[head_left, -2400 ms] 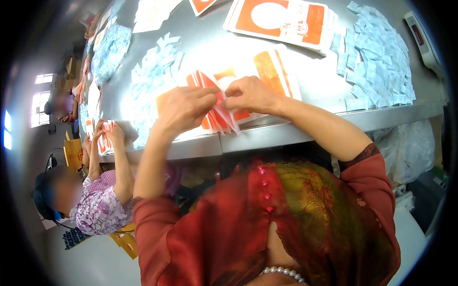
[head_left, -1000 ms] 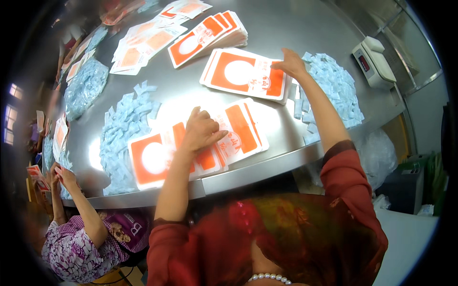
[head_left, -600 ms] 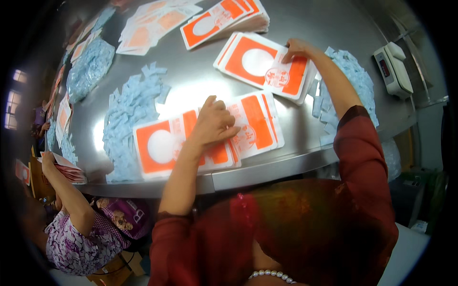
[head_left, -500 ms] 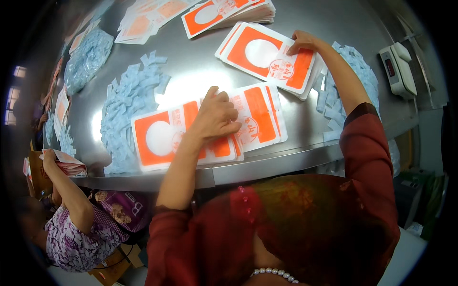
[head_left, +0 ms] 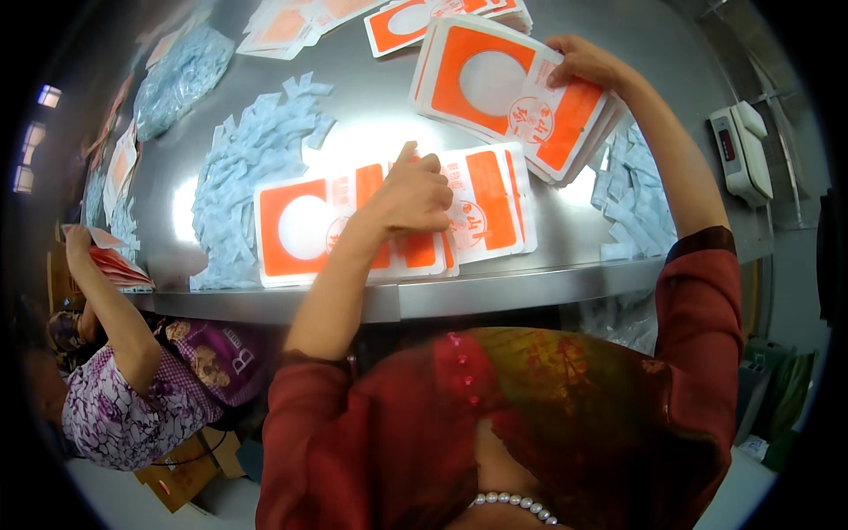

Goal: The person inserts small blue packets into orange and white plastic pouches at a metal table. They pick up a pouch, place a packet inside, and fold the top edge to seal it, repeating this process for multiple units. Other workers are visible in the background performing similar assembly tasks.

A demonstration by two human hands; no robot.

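My right hand (head_left: pixel 583 66) grips the upper right edge of a stack of flat orange-and-white packaging bags (head_left: pixel 495 78), thumb on top and fingers hidden underneath. The stack is tilted, its lower edges slightly fanned. At the table's front edge, more such bags (head_left: pixel 291 228) lie overlapped in two groups. My left hand (head_left: pixel 411 194) is over the place where these groups meet, index finger stretched out and the other fingers bent and apart. Nothing shows in its grasp. Whether its underside presses on the bags is hidden.
Pale blue strips (head_left: pixel 252 185) are heaped on the steel table (head_left: pixel 353 115), with another heap (head_left: pixel 632 199) under my right arm. Further bags (head_left: pixel 402 28) lie at the back, near a clear plastic bag (head_left: pixel 181 79). A white scale (head_left: pixel 740 155) stands right. A co-worker (head_left: pixel 132 389) handles bags at left.
My right hand has raised the stack of bags off the table, and its sheets have fanned a little. My left hand stays over the front bags. The whole view has shifted slightly.
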